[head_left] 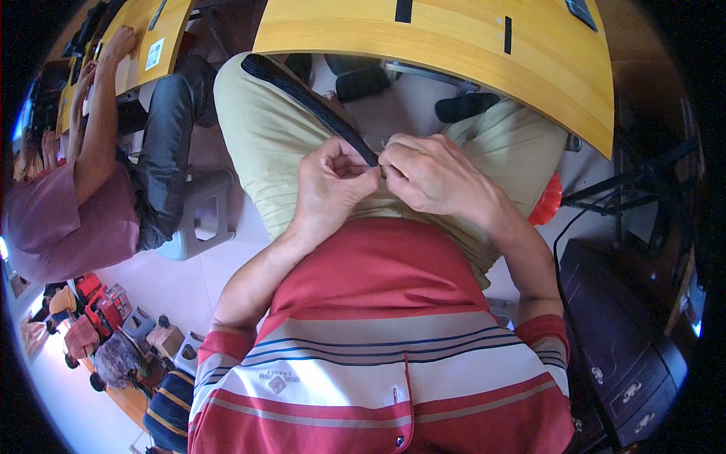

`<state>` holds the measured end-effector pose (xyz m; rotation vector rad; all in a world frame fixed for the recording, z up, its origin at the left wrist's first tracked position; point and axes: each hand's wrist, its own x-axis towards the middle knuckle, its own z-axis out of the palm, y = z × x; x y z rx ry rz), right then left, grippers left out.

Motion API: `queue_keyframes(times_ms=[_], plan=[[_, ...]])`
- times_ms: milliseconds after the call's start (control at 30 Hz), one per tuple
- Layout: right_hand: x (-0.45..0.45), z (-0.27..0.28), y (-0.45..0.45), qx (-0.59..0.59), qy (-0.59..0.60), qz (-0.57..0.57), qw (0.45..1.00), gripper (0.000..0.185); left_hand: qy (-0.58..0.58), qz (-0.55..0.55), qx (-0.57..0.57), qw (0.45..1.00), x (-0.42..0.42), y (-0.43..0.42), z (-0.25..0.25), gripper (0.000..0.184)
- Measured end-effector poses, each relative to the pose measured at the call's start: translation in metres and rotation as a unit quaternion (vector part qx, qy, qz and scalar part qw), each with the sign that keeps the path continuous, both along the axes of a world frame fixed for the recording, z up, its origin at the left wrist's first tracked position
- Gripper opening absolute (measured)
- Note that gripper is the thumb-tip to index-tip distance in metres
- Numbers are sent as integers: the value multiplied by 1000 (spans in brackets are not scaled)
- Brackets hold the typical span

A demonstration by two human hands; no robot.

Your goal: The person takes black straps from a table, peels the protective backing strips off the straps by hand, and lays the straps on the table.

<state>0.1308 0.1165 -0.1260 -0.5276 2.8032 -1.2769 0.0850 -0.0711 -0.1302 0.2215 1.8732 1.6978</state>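
At far left, a co-worker in a purple top (57,231) sits with both hands at another tabletop (162,34), apart from the wearer's own work. Next, a black ribbed strip (318,111) slants from the wearer's left knee along the thigh to the hands; the thigh seems to bear its length, leaving both hands for the narrow end. The left hand (325,189) has its grip closed, thumb and fingers pinching beside that end, probably to steady it. The right hand (431,174) meets it there, its grip also drawn in and apparently pinching the very tip, as if for fine control; the fingers hide exactly what lies between them. Beyond the hands, the near tabletop (454,38) carries two short black pieces (403,10) (507,35), lying well apart.
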Motion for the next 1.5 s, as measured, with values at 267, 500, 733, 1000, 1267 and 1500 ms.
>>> queue_keyframes(times_ms=[267, 500, 733, 1000, 1267, 1500], plan=[[-2, -10, -5, 62, 75, 27, 995, 14, -44, -35, 1, 998, -4, -5, 2, 20], [-5, 0, -11, 150, 142, 45, 977, 15, -45, -52, -7, 998, -7, -9, 3, 19], [3, -19, -20, -109, 90, -29, 989, 14, -75, -5, 67, 995, -6, -15, -5, 18], [11, -26, -33, -79, 153, -97, 980, 17, -99, 6, 78, 992, -8, -15, 8, 15], [-1, -3, -15, 54, 132, 27, 989, 10, -51, -85, -15, 995, -10, -30, 24, 11], [-11, 15, -12, -2, 168, 15, 986, 14, -157, -94, 39, 982, -3, -38, 18, 13]])
